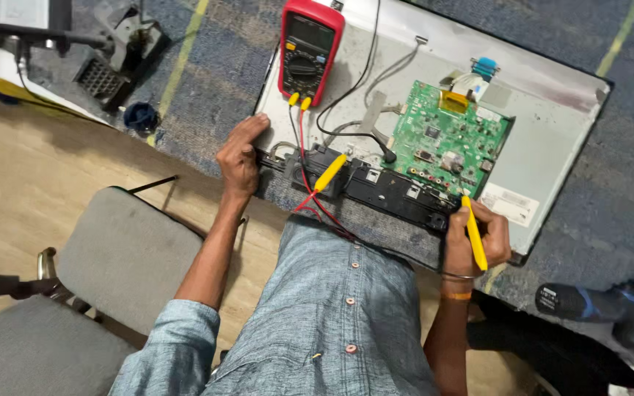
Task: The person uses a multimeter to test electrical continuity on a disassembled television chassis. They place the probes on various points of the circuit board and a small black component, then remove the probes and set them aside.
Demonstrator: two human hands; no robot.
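Seen from above, you lean over an opened flat-screen panel (552,117) lying face down on a blue patterned carpet (221,66), its green circuit board (449,139) exposed and serving as the landmark here. Your right hand (475,238), just below the board's lower right corner, is closed around a yellow test probe (473,231); the probe's long axis runs nearly upright in the frame, tip pointing up toward the board's lower edge and the black connector strip (398,194) beneath it (whether the tip touches a contact is too small to tell). Your left hand (240,158), well to the left of the board, rests fingers-curled on the panel's lower left corner, pressing rather than gripping anything. Between the two hands, left of the board, a second yellow probe (330,172) lies loose and slanted on the strip, nearer your left hand. Its red lead (304,158) climbs to a red multimeter (308,51) lying up and to the left of the board. A grey chair (122,257) stands far left; a blue cordless drill (610,308) lies below and right of the board.
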